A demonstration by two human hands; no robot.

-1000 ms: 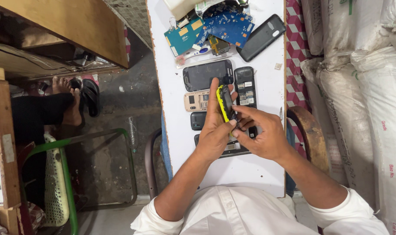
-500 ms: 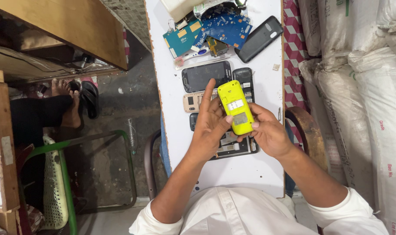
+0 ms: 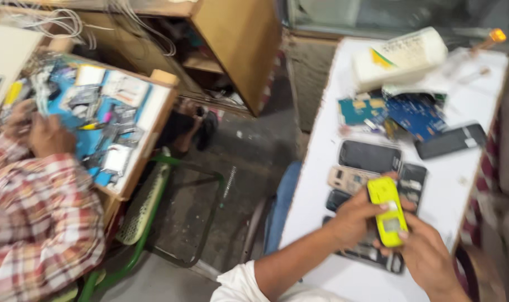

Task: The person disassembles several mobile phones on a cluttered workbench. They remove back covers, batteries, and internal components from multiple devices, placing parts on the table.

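A small yellow phone [image 3: 387,211] is held between both hands above the white table [image 3: 467,184]. My left hand [image 3: 355,218] grips its left side with the thumb on its face. My right hand [image 3: 430,257] holds its lower end from the right. Under the hands lie several dark and beige phones [image 3: 369,156] in a cluster. The picture is blurred by head motion.
Blue circuit boards [image 3: 414,114], a black phone [image 3: 450,141] and a white packet [image 3: 400,56] lie at the table's far end. At left, another person in a plaid shirt [image 3: 36,223] works at a wooden bench [image 3: 115,128] littered with parts. A green stool frame [image 3: 170,212] stands on the floor.
The camera swung left and tilted, bringing the person in the plaid shirt and the bench into view. The yellow phone stays in both hands, turned from its edge to face up.
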